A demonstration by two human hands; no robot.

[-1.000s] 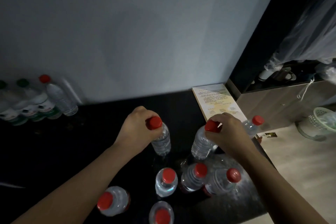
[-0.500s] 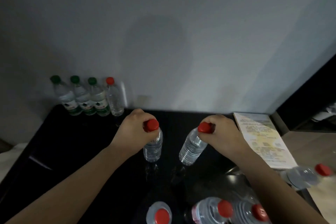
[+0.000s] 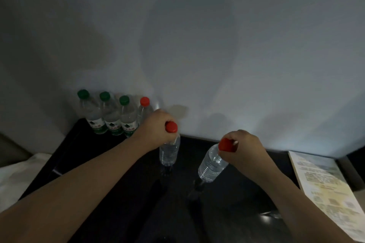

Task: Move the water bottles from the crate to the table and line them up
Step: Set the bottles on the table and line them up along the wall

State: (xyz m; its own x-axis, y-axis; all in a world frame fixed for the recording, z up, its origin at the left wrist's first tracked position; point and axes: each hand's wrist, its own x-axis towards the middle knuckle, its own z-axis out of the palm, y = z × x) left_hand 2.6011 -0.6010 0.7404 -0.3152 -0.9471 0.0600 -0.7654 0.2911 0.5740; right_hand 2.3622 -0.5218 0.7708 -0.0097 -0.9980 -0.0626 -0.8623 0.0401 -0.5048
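My left hand (image 3: 156, 124) grips a clear red-capped water bottle (image 3: 169, 151) by its neck, holding it upright above the black table (image 3: 118, 193). My right hand (image 3: 244, 148) holds a second red-capped bottle (image 3: 212, 162) by the cap, tilted with its base toward the left. Against the wall at the table's back left stands a row: three green-capped labelled bottles (image 3: 110, 117) and one red-capped bottle (image 3: 143, 109). My left hand is just right of that row. The crate is out of view.
A printed paper sheet (image 3: 325, 187) lies at the table's right edge. A grey wall (image 3: 197, 45) runs along the table's far side. Something white (image 3: 17, 173) sits beyond the table's left edge.
Both hands have carried their bottles away from the other red-capped bottles toward the back-left row. The view has swung left and up, so the remaining bottles have dropped out of sight.
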